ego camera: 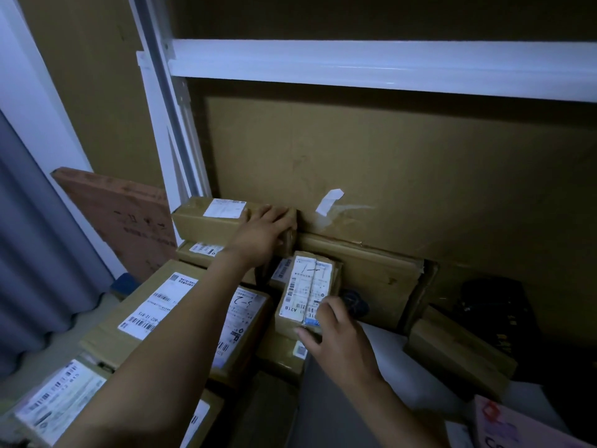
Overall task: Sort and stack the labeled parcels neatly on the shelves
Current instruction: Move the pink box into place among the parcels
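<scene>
Unsorted boxes [61,399] remain; left grip [263,226] clasps a stacked box [206,223], right grip [336,331] pinches a small parcel [307,291]; sorting seems mostly undone.

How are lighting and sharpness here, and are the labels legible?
Head view: dim bluish light, deep shadow around the black object; wide-angle slightly bends the shelf rail; the small parcel in the right hand reads "A21B"; the left hand's long parcel label is illegible.
</scene>
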